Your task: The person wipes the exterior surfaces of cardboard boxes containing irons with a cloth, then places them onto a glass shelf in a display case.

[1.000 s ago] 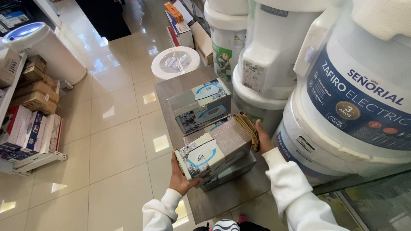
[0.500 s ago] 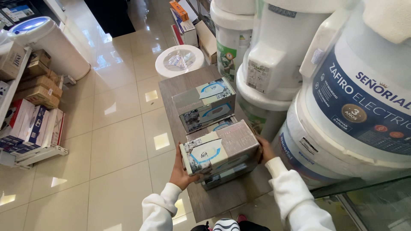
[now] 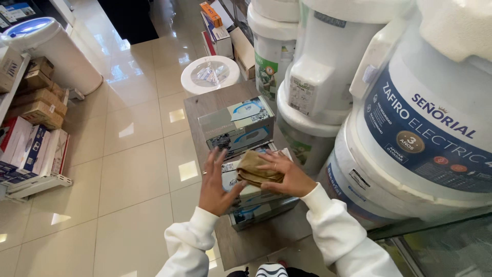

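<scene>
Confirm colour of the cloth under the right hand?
Tan-brown cloth, plain; only the head view shows it.

Lying crumpled and folded, a tan cloth (image 3: pixel 259 169), on top of a flat white and teal cardboard box (image 3: pixel 246 194). Resting lengthwise on a second similar box (image 3: pixel 261 211), the pair stacked on a low wooden platform (image 3: pixel 215 100), near another box of the same kind (image 3: pixel 237 124).
</scene>
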